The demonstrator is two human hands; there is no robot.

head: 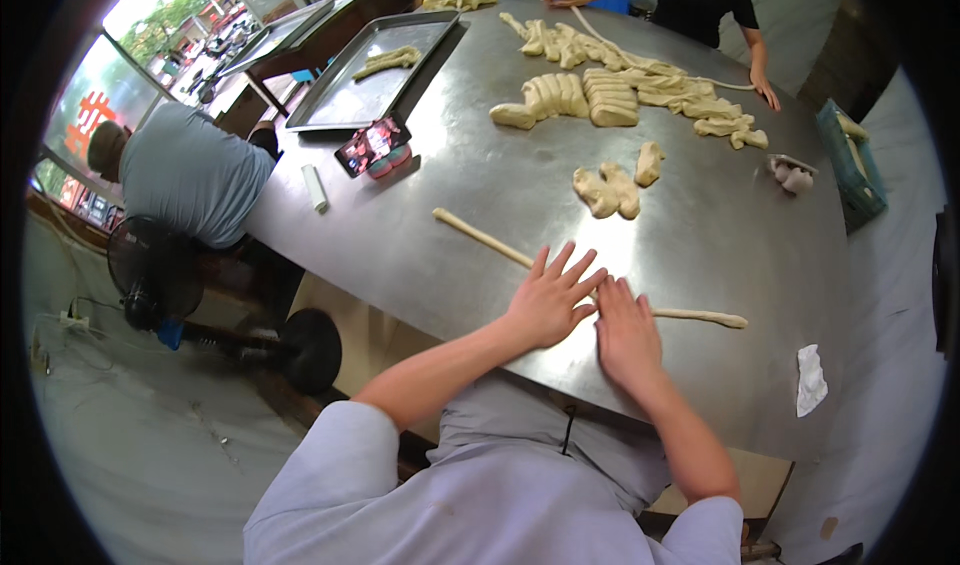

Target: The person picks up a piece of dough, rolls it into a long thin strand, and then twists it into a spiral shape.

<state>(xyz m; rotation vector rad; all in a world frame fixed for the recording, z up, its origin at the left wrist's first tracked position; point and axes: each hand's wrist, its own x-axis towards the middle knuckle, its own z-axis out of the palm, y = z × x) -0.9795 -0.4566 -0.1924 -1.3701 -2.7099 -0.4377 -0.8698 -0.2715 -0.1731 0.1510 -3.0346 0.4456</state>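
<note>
Both my hands lie flat on a long thin rope of dough (487,239) on the metal tabletop (450,295). My left hand (551,298) has its fingers spread and covers part of the rope's middle. Beside it, my right hand (628,328) presses down with its fingers close together and pointing away from me. One end of the rope reaches out to the left, the other to the right (701,317). Just beyond my hands sit a few short lumps of dough (606,190).
Rows of dough strips (555,98) and a long dough pile (667,88) lie farther back. Across the table, a co-worker (697,2) handles another dough rope. A metal tray (337,103), a propped phone (373,145), a white box (315,188) and crumpled tissue (811,381) stand around. A person (187,167) sits left.
</note>
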